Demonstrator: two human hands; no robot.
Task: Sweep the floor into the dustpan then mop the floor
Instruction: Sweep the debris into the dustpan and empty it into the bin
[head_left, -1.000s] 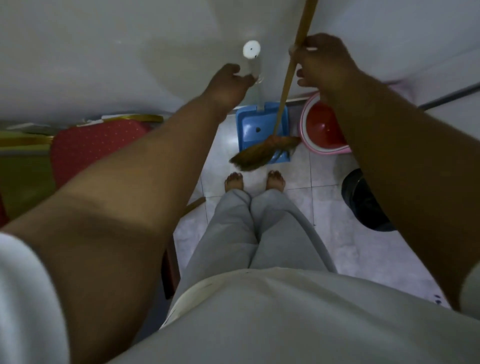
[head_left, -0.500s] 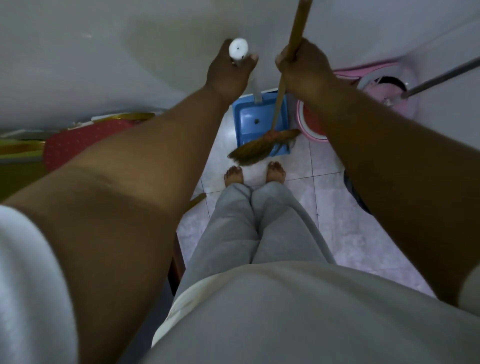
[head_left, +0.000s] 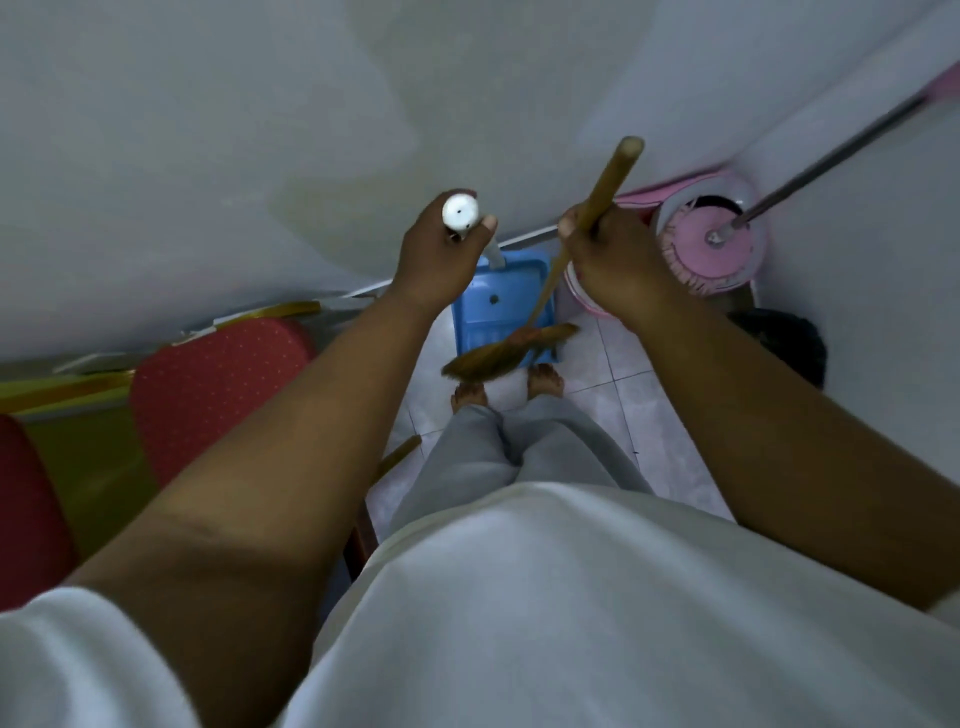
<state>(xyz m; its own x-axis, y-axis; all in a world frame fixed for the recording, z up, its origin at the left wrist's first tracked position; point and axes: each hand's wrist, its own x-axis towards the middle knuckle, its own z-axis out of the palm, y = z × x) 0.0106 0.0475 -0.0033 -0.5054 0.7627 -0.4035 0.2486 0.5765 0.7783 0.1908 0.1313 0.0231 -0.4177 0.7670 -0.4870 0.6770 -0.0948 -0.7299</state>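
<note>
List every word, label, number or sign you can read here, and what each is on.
No text can be read.
The dustpan, the broom, the mop bucket and the red chair show no words, labels or numbers; the chair bears only pale dots.

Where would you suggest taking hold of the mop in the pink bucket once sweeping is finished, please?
Grip the mop midway along its bare metal shaft, wrapping it from the room side: it leans out of the pink bucket up toward the right-hand wall, and its head sits low in the bucket. The right hand is nearest but grips the broom, which probably needs setting down first.
</note>
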